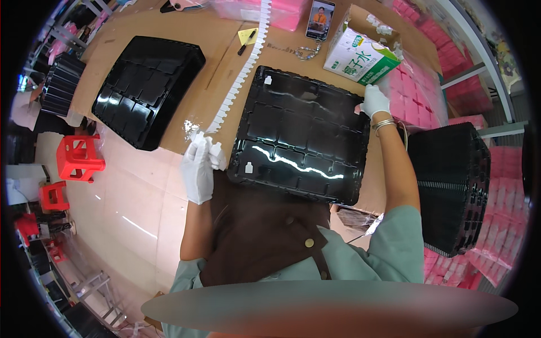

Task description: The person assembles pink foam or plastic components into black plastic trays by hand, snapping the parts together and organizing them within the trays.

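Fingers (209,147) of the gloved left hand (198,169) are pinching the near end of a long white strip of small parts (243,73), which is running from the table's near edge diagonally up toward its far edge. The gloved right hand (374,100) is resting on the right far corner of the black compartment tray (304,135), fingers curled over its rim; whether they are actually gripping is hard to tell. Two small white pieces are already sitting in the tray, one near its far left corner (268,80), one at its near left edge (248,167), so filling seems barely begun. The next move probably calls for breaking a piece off the strip and seating it squarely in an empty compartment. Around them, a second black tray (147,84) is lying toward the left edge of the cardboard-covered table (186,115), a green-and-white carton (360,56) and a phone (320,19) are standing near the far edge, and a pen (245,42) is lying beside the strip. Nothing is blocking the tray.
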### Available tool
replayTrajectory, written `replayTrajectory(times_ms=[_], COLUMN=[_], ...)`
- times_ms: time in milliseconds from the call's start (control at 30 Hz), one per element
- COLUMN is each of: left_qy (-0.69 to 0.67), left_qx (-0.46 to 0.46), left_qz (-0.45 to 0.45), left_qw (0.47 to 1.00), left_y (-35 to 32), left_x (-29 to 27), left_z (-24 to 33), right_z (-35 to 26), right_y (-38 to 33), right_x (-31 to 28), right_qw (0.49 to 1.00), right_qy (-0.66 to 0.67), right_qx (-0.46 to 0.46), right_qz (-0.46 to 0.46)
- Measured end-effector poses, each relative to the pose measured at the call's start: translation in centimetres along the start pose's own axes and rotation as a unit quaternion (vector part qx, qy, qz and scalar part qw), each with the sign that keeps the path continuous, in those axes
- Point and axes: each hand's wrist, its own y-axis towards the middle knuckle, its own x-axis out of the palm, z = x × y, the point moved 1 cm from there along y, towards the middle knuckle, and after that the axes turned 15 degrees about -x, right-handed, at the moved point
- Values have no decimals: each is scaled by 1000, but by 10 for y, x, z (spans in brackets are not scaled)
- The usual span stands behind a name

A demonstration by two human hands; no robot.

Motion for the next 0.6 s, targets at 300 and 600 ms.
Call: replayTrajectory(times_ms=[300,600], left_qy=[-269,-312], left_qx=[-171,-144], left_qz=[-122,-117], left_qw=[940,932], left_y=[0,-2], left_x=[11,-14], left_z=[13,19], right_z=[-229,-315], right_y=[-76,-85], right_x=[-46,-8], right_qw=[786,592], right_qy=[503,724], right_qx=[-345,-347], right_qz=[95,-70])
